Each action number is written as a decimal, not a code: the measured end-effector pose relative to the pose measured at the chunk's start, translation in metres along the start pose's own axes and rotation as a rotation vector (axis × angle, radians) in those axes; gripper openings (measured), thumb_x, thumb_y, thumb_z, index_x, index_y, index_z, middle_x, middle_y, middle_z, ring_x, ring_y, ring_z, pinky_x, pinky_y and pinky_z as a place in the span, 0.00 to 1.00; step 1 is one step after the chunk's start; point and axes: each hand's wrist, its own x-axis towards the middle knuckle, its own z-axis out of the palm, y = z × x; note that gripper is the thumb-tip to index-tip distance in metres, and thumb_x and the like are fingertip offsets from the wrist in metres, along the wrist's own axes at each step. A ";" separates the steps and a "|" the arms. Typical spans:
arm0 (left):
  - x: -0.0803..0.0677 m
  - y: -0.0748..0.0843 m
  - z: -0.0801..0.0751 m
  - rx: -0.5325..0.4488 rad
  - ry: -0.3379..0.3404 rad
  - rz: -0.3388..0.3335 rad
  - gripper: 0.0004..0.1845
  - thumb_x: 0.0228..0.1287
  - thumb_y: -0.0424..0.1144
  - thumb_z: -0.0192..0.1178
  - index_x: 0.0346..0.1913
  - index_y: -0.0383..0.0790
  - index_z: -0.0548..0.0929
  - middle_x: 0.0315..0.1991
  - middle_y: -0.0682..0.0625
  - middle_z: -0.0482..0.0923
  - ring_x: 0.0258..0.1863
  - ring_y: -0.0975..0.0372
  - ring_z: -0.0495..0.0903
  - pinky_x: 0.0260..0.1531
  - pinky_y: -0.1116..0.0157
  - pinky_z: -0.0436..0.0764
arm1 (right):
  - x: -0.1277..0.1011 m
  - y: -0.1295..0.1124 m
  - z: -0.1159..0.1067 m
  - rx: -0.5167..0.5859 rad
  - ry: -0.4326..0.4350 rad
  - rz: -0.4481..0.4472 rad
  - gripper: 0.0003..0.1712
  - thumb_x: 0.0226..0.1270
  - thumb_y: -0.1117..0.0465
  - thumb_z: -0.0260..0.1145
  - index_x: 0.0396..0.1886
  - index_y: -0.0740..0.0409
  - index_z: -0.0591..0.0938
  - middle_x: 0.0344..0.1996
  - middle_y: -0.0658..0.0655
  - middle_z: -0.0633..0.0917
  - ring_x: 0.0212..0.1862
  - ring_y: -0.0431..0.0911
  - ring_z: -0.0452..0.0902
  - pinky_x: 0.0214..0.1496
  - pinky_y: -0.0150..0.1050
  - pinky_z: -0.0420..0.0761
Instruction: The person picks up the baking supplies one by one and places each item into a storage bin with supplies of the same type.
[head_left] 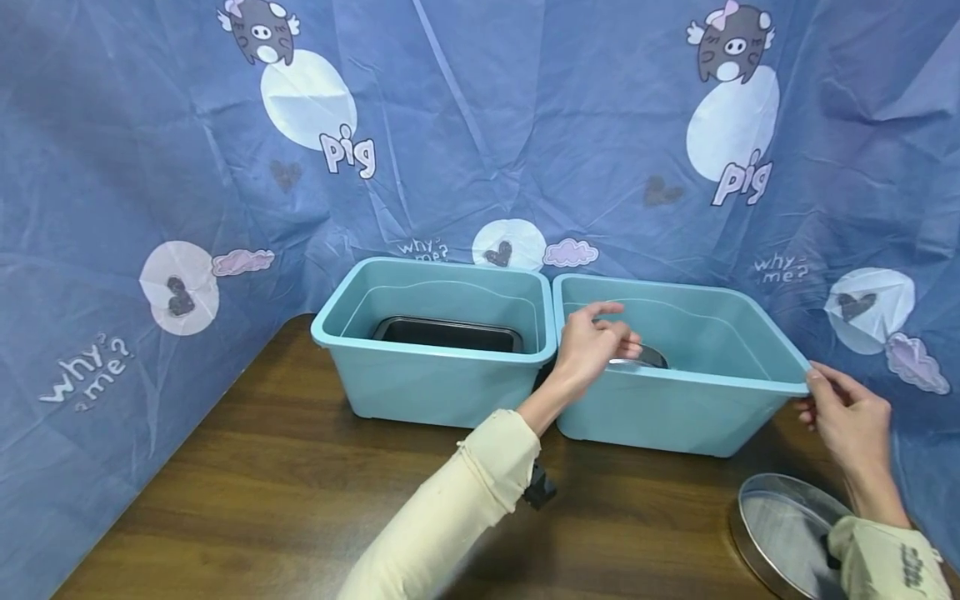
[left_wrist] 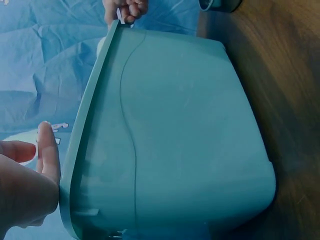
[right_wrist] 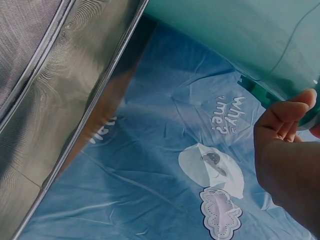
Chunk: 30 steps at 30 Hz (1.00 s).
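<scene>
A deep, light teal plastic bin with a flared rim is set on the right side of the head view, upright on the table. Its rim is pinched at the near right corner by the right hand, the thumb laid over the top and the fingers bent beneath; the same grip is seen in the right wrist view. Above the bin's near rim, towards its left end, the left hand is held with its thumb and index finger apart and the other fingers loosely bent. Just below those fingers, inside the bin, a shiny grey metal piece with a curved edge is partly hidden by the near wall; whether it is touched by the fingertips cannot be told.

Close beside the bin, on its left, a second light teal bin of similar shape is placed, and a black rectangular tray with rounded corners is contained in it. Near the right forearm, a round metal sieve with a fine mesh is rested on the brown wood-grained table, partly covered by the right cream sleeve. Behind everything, a creased blue cloth printed with cartoon pigs, hearts and lettering is hung.
</scene>
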 end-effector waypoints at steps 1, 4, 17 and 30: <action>-0.001 -0.001 -0.002 -0.015 -0.011 0.009 0.18 0.72 0.23 0.55 0.62 0.31 0.80 0.31 0.40 0.87 0.39 0.39 0.88 0.40 0.59 0.89 | 0.000 0.000 0.000 -0.004 0.001 -0.002 0.17 0.76 0.65 0.64 0.33 0.35 0.88 0.14 0.45 0.83 0.12 0.34 0.76 0.14 0.24 0.74; -0.002 -0.003 -0.005 -0.043 -0.030 0.029 0.17 0.70 0.23 0.54 0.60 0.31 0.81 0.32 0.39 0.87 0.37 0.40 0.88 0.38 0.60 0.89 | 0.000 -0.001 0.000 -0.014 0.010 0.003 0.18 0.76 0.65 0.64 0.33 0.34 0.88 0.14 0.45 0.83 0.12 0.34 0.76 0.15 0.23 0.74; -0.013 -0.004 -0.012 -0.078 -0.086 0.055 0.14 0.71 0.23 0.55 0.54 0.30 0.83 0.32 0.40 0.87 0.25 0.62 0.84 0.30 0.66 0.87 | 0.003 -0.001 -0.001 -0.095 0.024 0.000 0.17 0.76 0.63 0.64 0.35 0.31 0.86 0.14 0.43 0.83 0.13 0.34 0.77 0.15 0.23 0.74; -0.023 -0.012 -0.018 -0.059 -0.238 0.101 0.13 0.76 0.29 0.57 0.57 0.31 0.82 0.36 0.43 0.86 0.28 0.62 0.85 0.31 0.66 0.86 | 0.003 -0.002 0.000 -0.120 0.031 0.007 0.17 0.76 0.62 0.64 0.35 0.31 0.85 0.14 0.42 0.83 0.13 0.34 0.77 0.16 0.23 0.74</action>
